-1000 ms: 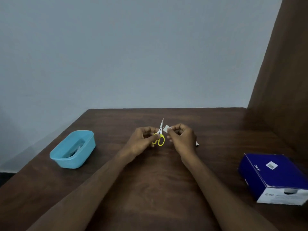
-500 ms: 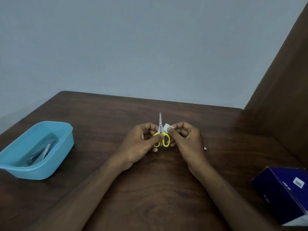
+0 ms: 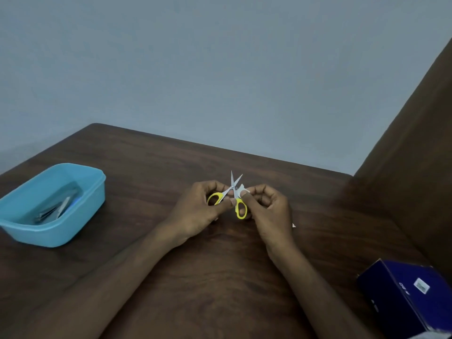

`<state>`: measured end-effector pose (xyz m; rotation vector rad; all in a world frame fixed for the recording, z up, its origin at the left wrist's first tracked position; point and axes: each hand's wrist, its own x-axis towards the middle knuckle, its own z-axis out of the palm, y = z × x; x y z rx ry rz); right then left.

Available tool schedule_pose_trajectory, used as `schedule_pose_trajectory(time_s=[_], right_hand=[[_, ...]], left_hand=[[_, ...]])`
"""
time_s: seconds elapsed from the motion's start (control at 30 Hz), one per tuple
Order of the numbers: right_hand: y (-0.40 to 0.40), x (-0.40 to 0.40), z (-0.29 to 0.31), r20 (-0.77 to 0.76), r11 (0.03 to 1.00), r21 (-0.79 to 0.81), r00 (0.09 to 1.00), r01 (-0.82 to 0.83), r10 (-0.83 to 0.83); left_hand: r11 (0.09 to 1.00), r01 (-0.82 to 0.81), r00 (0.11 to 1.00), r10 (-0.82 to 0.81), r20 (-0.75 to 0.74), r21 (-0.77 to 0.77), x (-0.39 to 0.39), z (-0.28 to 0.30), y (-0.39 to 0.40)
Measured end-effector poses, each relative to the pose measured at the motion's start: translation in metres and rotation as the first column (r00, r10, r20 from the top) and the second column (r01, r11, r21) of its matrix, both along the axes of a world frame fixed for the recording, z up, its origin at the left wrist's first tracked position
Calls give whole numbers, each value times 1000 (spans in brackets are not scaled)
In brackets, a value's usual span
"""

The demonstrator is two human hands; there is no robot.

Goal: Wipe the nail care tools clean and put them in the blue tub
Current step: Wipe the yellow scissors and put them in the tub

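Both hands work mid-table: left hand (image 3: 195, 211) pinches one yellow loop of the scissors (image 3: 234, 195), blades splayed, right hand (image 3: 266, 211) pinches a wipe (image 3: 242, 189) at the pivot w/ fingers on the other loop—wiping step, probably; next, swab blades, close, carry left to tub (image 3: 52, 237).
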<state>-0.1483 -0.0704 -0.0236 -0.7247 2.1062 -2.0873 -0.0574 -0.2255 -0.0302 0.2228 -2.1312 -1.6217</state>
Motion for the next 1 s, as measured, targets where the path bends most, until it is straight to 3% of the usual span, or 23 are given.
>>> schedule_pose_trajectory(time_s=[0.3, 0.43, 0.63, 0.73, 0.83, 1.0], right_hand=[[0, -2, 0, -15, 996, -36, 997, 76, -77], [1, -4, -3, -118, 973, -65, 966, 223, -229], [0, 6, 2, -291, 985, -20, 941, 172, -171], [-1, 6, 1, -396, 962, 37, 887, 272, -235], [3, -1, 2, -412, 934, 27, 855, 357, -314], [3, 3, 2, -433, 949, 59, 864, 310, -256]], left_hand=[[998, -40, 999, 42, 33, -45, -1, -3, -2], [999, -43, 998, 44, 38, -29, -1, -1, 0], [996, -50, 998, 52, 19, -68, 0, 2, 3], [994, -43, 999, 42, -10, -103, 2, 4, 4], [987, -44, 999, 42, -20, -155, 3, 4, 5], [989, -29, 999, 25, -33, -145, 2, 3, 4]])
